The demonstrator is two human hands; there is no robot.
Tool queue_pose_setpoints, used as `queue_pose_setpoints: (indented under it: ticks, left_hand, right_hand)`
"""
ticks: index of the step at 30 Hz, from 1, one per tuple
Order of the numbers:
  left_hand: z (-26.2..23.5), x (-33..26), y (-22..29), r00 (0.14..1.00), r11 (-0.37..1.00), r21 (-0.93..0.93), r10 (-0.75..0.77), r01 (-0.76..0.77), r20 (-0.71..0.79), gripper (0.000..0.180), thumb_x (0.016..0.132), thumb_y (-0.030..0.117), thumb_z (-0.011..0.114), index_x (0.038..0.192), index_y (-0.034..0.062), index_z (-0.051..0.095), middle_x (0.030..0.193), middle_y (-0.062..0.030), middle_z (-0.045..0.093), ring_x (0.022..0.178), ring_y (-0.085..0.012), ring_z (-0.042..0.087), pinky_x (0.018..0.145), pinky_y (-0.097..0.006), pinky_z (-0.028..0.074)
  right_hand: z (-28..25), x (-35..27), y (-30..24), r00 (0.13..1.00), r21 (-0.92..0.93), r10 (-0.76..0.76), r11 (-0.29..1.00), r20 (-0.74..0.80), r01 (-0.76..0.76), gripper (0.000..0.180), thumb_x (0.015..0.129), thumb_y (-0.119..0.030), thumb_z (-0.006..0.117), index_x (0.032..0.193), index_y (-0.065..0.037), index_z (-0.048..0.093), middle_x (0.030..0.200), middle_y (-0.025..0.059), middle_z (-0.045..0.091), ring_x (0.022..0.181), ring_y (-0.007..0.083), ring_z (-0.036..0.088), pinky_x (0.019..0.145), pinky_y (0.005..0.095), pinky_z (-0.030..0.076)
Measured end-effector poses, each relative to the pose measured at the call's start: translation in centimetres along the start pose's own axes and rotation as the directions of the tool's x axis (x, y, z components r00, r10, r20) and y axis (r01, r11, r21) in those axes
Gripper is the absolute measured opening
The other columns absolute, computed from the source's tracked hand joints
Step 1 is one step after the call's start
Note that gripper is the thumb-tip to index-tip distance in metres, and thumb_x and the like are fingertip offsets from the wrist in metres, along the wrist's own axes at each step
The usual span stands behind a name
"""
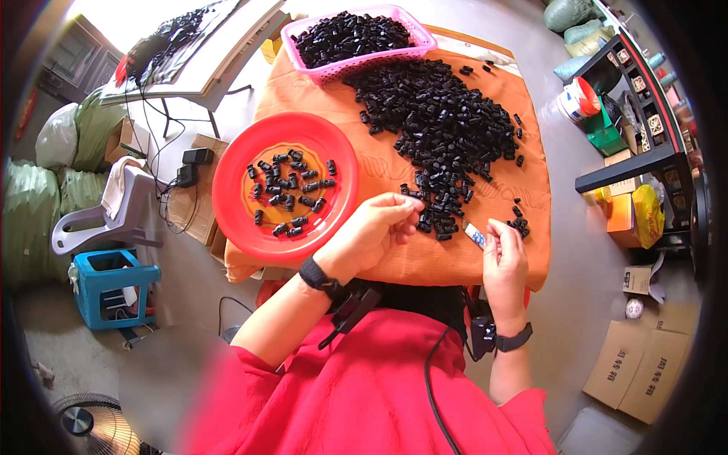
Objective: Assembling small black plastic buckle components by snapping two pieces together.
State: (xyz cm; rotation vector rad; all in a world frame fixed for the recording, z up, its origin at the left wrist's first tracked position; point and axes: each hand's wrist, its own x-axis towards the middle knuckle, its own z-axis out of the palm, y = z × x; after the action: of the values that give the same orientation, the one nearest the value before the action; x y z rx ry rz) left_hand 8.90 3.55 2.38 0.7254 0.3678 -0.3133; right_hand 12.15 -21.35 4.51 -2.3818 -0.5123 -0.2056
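Observation:
My left hand (383, 227) is closed, thumb and fingers drawn together, at the near end of a big heap of small black cylindrical parts (444, 114). Whether a part sits in its fingertips I cannot make out. Between thumb and fingers of my right hand (504, 258) is a small flat white-and-blue piece (475, 236), held just right of the heap's tip. A few loose black parts (519, 221) lie beyond that hand. To the left, a round red plate (231, 205) carries several black parts (288, 182), spaced apart.
A pink basket (356, 72) full of black parts stands at the far edge of the orange-covered table (394, 262). Left are a grey chair (114, 212), a blue stool (114, 288) and a fan (83, 421). Cardboard boxes (641, 371) and a dark shelf (629, 171) stand right.

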Motion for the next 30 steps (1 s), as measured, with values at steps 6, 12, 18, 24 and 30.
queue_pose_setpoints:
  ticks: [6, 12, 18, 24, 30]
  left_hand:
    - [-0.6, 1.2, -1.2, 0.977, 0.856, -0.479, -0.210, 0.194, 0.021, 0.016, 0.100, 0.011, 0.055, 0.111, 0.0003, 0.060, 0.092, -0.0036, 0.063, 0.073, -0.0108, 0.058, 0.064, -0.021, 0.049]
    - [-0.2, 2.9, -0.8, 0.997, 0.788, -0.612, -0.061, 0.070, 0.035, 0.017, 0.101, 0.012, 0.054, 0.111, 0.0005, 0.060, 0.088, -0.0033, 0.063, 0.070, -0.0100, 0.054, 0.060, -0.020, 0.046]
    - [0.1, 1.6, -0.4, 0.995, 0.968, -0.232, 0.091, -0.097, -0.039, 0.017, 0.099, 0.016, 0.056, 0.111, 0.0074, 0.064, 0.087, 0.0018, 0.061, 0.072, -0.0074, 0.053, 0.057, -0.020, 0.039]
    - [2.4, -0.4, -2.0, 0.998, 0.993, 0.098, -0.061, 0.064, -0.028, 0.015, 0.099, 0.014, 0.055, 0.109, 0.0064, 0.063, 0.088, 0.0020, 0.060, 0.070, -0.0054, 0.056, 0.057, -0.020, 0.042]
    - [3.0, -0.5, -2.1, 0.978, 0.947, 0.247, -0.194, 0.206, -0.071, 0.012, 0.099, 0.013, 0.056, 0.105, 0.0056, 0.065, 0.088, 0.0019, 0.061, 0.069, -0.0046, 0.057, 0.056, -0.020, 0.046]
  right_hand:
    - [0.0, 0.1, 0.5, 0.995, -0.145, -0.094, 0.985, 0.028, 0.098, 0.022, 0.091, -0.001, 0.061, 0.112, 0.002, 0.062, 0.102, 0.0158, 0.064, 0.093, 0.0318, 0.061, 0.083, 0.0404, 0.050]
    - [2.0, -1.6, -3.3, 0.918, 0.520, 0.065, 0.807, 0.390, -0.278, 0.014, 0.096, -0.003, 0.060, 0.107, 0.002, 0.064, 0.093, 0.0097, 0.065, 0.083, 0.0151, 0.063, 0.075, 0.0272, 0.051]
    - [1.2, 0.8, -1.3, 0.858, 0.713, 0.399, 0.493, 0.323, -0.498, 0.020, 0.102, -0.012, 0.051, 0.113, -0.003, 0.064, 0.096, 0.0053, 0.068, 0.077, 0.0103, 0.065, 0.072, 0.0239, 0.052]
    - [0.8, 2.9, 3.6, 0.759, 0.907, 0.579, 0.078, 0.297, -0.414, 0.017, 0.100, -0.014, 0.053, 0.108, -0.005, 0.064, 0.090, 0.0034, 0.067, 0.069, 0.0096, 0.062, 0.062, 0.0232, 0.050]
    - [1.5, 2.8, 3.8, 0.794, 0.680, 0.606, 0.603, -0.050, -0.417, 0.012, 0.098, -0.012, 0.057, 0.100, -0.005, 0.066, 0.083, 0.0059, 0.066, 0.070, 0.0133, 0.060, 0.061, 0.0256, 0.047]
